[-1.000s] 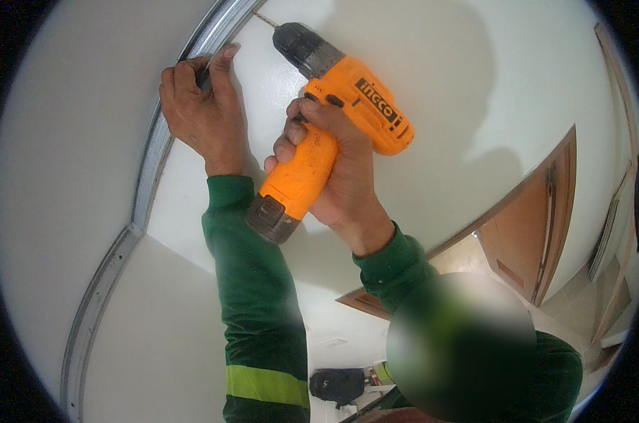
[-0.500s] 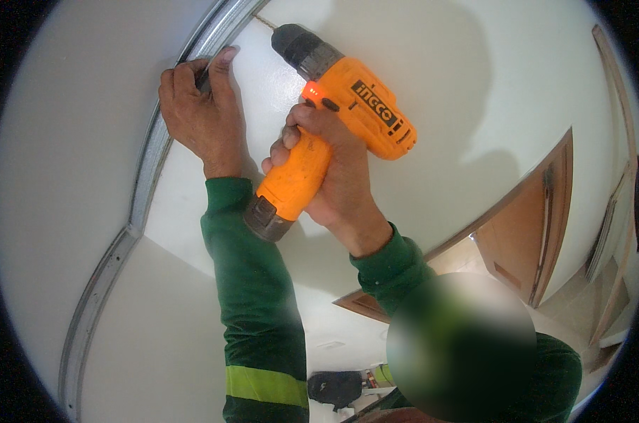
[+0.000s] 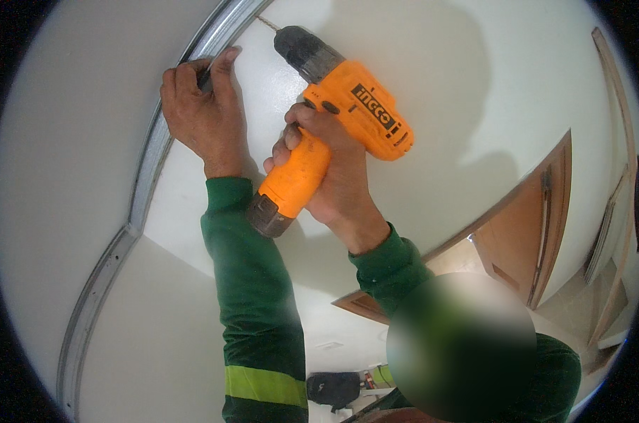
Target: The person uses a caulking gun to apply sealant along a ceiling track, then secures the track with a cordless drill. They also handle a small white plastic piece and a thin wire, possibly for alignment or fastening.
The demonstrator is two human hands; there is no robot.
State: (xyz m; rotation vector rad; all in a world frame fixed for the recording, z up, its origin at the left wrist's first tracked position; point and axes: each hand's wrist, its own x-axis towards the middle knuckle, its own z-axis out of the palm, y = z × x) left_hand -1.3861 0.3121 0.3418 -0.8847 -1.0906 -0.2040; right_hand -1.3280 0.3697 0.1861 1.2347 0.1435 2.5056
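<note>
My right hand (image 3: 333, 155) is wrapped round the handle of an orange and black cordless drill (image 3: 372, 109). Its thin bit (image 3: 267, 23) points up and left, with the tip at the edge of a grey metal track (image 3: 147, 166). Whether the tip touches metal or wall cannot be made out. My left hand (image 3: 203, 116) grips that track just below the bit, thumb on the near side and fingers curled at its inner face. The fingertips are partly hidden by the track and the hand itself.
The track runs along the corner where a white wall (image 3: 432, 183) meets another pale surface, bending at a joint lower left. A wooden door (image 3: 520, 225) with a brown frame is at the right. A black bag (image 3: 333, 388) lies low in the middle; boards lean at the far right.
The red light on the drill has gone out. The drill has shifted very slightly; my left hand keeps nearly the same place on the track.
</note>
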